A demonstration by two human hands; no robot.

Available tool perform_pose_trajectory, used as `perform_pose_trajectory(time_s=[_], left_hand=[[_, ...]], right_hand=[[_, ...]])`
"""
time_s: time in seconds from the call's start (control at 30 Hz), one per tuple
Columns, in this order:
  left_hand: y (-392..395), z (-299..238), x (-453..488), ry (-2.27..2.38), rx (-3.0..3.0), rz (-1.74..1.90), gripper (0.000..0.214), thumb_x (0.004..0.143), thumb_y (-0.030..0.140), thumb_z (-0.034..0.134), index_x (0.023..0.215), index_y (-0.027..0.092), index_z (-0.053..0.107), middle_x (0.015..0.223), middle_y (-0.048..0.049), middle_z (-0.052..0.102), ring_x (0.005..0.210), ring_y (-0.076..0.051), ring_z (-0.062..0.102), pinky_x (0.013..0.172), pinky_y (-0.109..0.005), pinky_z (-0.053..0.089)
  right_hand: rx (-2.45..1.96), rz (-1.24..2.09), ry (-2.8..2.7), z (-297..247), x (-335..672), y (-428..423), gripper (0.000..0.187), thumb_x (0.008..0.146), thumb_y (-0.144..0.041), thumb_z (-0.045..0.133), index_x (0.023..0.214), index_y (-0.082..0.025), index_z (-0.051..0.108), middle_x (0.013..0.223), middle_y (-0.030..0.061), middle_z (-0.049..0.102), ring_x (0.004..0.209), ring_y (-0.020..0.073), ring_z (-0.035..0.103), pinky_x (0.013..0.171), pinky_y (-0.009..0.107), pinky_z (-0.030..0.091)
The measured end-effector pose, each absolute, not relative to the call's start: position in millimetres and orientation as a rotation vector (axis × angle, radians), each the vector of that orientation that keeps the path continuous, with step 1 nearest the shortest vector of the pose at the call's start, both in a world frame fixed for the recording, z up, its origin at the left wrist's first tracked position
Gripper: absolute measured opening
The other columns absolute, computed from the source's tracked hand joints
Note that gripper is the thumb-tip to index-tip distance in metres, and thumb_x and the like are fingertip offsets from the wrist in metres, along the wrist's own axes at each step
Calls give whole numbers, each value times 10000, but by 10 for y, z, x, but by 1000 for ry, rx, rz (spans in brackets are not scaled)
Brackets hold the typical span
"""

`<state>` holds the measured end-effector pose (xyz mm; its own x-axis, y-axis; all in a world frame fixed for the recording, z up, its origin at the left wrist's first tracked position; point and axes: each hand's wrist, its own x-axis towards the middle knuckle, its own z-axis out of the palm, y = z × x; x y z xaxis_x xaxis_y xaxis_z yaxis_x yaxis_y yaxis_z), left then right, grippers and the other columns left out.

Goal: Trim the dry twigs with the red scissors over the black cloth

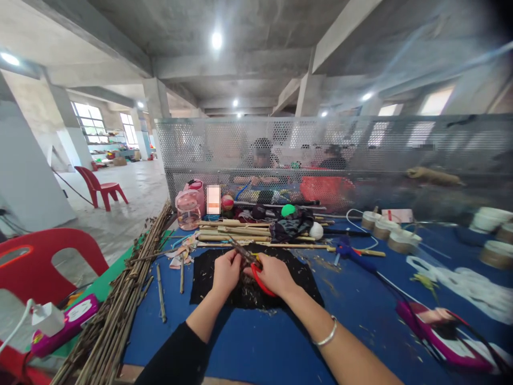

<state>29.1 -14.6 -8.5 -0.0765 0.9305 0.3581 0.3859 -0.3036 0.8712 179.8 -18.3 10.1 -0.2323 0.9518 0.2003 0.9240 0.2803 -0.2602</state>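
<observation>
My right hand [276, 274] grips a pair of scissors with red handles [264, 284], their dark blades pointing up and to the left. Close beside the blades, my left hand [226, 271] has its fingers pinched together; what they hold is hidden. Both hands are over a black cloth [204, 283] strewn with small plant scraps, lying on a blue tabletop [248, 342]. Just behind the cloth lie several light wooden sticks [232, 231].
At left runs a long bundle of thin twigs [120, 305]. A blue glue gun [352, 255] and a purple power strip [444, 337] lie to the right, with rolls [403, 240] behind. A perforated metal screen [256, 155] closes the back. Red chairs [52, 256] stand left.
</observation>
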Motion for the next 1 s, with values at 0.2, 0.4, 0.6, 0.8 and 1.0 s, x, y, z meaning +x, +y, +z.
perform_pose_trajectory(time_s=[0.2, 0.4, 0.6, 0.8, 1.0], left_hand=[[-270, -123, 296, 1314, 1581, 1205, 270, 799, 325, 436, 648, 154, 580, 601, -15, 607, 544, -128, 539, 526, -211, 378], [-405, -27, 399, 1266, 1593, 1205, 251, 801, 312, 451, 741, 152, 636, 710, -36, 668, 662, -152, 594, 619, -220, 423], [-388, -44, 369, 1241, 1540, 1177, 284, 789, 356, 466, 765, 142, 651, 713, -42, 676, 645, -153, 586, 590, -219, 424], [-331, -94, 337, 1176, 1439, 1190, 286, 770, 373, 495, 795, 135, 651, 720, -49, 667, 628, -151, 586, 586, -233, 447], [-293, -153, 346, 1114, 1356, 1167, 274, 765, 374, 499, 785, 133, 628, 727, -61, 669, 629, -163, 607, 602, -262, 477]], right_hand=[[-1644, 233, -2223, 36, 1920, -235, 371, 704, -561, 567, 793, -203, 531, 759, 27, 629, 715, 187, 597, 571, 240, 332], [-1528, 394, -2172, 74, 1953, -342, 369, 649, -481, 654, 828, -203, 491, 809, 19, 601, 695, 144, 546, 574, 219, 319], [-1630, 354, -2129, 16, 1901, -323, 342, 710, -534, 569, 742, -200, 502, 685, 6, 592, 582, 124, 516, 511, 219, 264], [-1649, 366, -2150, 47, 1922, -330, 348, 706, -538, 578, 783, -201, 532, 716, 15, 606, 626, 142, 546, 527, 225, 283], [-1536, 374, -2196, 52, 1923, -339, 431, 636, -527, 653, 860, -186, 512, 844, 38, 582, 749, 160, 537, 615, 242, 344]])
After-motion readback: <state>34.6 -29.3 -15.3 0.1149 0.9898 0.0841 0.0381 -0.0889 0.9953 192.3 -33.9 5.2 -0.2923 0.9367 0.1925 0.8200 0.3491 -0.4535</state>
